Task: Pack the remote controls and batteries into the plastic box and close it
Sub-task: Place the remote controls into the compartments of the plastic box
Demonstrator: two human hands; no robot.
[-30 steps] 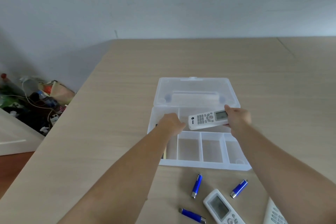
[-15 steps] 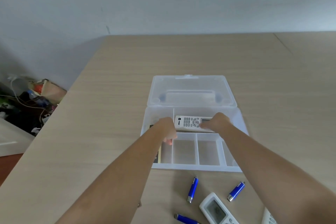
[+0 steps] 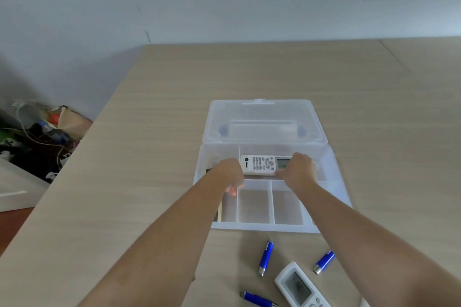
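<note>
A clear plastic box [image 3: 264,228] lies open on the wooden table, its lid [image 3: 262,112] folded back flat. A white remote [image 3: 262,164] rests in the long rear compartment. My right hand [image 3: 298,169] covers its right end and still grips it. My left hand [image 3: 228,173] hovers over the box's left side with fingers curled and nothing visible in them. Under it, a dark flat object [image 3: 217,212] sits in the left compartment. Three blue batteries [image 3: 265,257] [image 3: 324,262] [image 3: 258,299] and a second white remote [image 3: 299,286] lie in front of the box.
The table's left edge runs diagonally, and beyond it a pile of bags and cables [image 3: 50,132] and a white panel [image 3: 15,189] lie on the floor. A wall stands behind the table. Three small front compartments of the box hold nothing.
My right hand has lowered the white remote from above the box into the rear compartment. My left hand has stayed over the box's left side.
</note>
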